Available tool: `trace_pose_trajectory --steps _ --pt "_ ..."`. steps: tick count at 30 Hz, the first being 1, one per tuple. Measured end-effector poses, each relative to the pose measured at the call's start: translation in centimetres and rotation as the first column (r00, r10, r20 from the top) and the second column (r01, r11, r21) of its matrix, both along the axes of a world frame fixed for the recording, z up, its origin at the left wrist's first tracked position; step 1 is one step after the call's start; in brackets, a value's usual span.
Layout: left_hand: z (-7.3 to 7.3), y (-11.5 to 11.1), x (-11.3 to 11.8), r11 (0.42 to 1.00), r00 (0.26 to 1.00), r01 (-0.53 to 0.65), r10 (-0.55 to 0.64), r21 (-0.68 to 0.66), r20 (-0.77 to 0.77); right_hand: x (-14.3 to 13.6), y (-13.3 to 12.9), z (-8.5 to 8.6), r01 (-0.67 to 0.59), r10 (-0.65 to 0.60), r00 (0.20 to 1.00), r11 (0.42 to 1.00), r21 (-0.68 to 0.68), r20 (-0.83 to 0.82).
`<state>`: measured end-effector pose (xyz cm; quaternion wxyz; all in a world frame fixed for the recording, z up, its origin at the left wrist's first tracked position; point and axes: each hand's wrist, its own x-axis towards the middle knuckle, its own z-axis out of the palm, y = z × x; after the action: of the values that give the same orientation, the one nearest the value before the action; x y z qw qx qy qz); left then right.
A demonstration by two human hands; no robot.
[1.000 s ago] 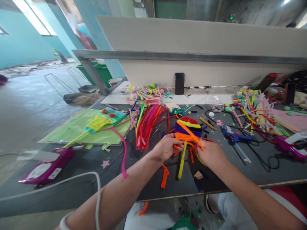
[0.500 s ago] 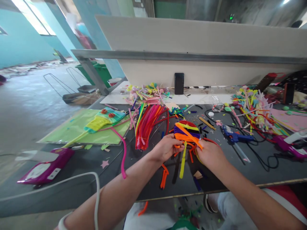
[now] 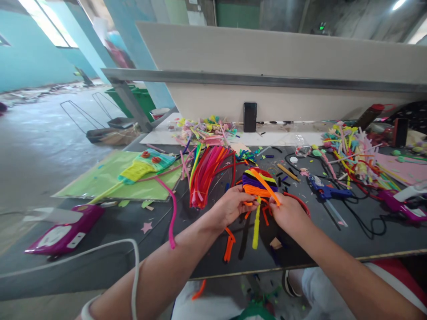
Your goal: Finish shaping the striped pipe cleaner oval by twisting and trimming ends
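Between my hands is a rounded piece wound from pipe cleaners (image 3: 255, 181), banded red, yellow, black, purple and orange, with a yellow stem (image 3: 256, 226) pointing toward me. My left hand (image 3: 235, 205) pinches its lower left edge, where the stem joins. In my right hand (image 3: 288, 211) is the end of an orange pipe cleaner (image 3: 266, 183), which slants up and left across the front of the bands. Short orange ends stick out below the piece, beside the stem. Folded orange pipe cleaners (image 3: 229, 245) lie on the table under my left wrist.
A bundle of pink and red pipe cleaners (image 3: 208, 173) lies left of the piece. To the right are a blue glue gun (image 3: 328, 190) and black cables. A phone (image 3: 250, 117) leans on the back panel. A yellow and teal pipe-cleaner piece (image 3: 143, 166) rests on a green sheet (image 3: 90, 182).
My right hand has shifted slightly, and the orange strip now slants more steeply across the bands. My left hand keeps its pinch on the piece.
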<state>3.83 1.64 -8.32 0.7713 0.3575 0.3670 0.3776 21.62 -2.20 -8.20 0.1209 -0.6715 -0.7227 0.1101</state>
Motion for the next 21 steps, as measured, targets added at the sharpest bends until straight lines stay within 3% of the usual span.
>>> trace_pose_trajectory --steps 8,16,21 --pt "-0.2 0.0 -0.4 0.999 0.999 0.009 -0.012 0.044 0.051 0.2 0.4 0.2 0.011 -0.013 0.995 1.000 -0.018 -0.099" --pt "0.1 -0.1 -0.1 1.000 0.998 0.007 -0.005 0.030 -0.067 -0.4 0.2 0.6 -0.037 0.037 0.999 0.999 0.017 0.010" --pt "-0.2 0.0 0.0 0.998 0.998 0.020 -0.017 0.058 -0.066 -1.1 0.0 2.6 -0.174 0.153 0.982 0.957 0.232 0.107"
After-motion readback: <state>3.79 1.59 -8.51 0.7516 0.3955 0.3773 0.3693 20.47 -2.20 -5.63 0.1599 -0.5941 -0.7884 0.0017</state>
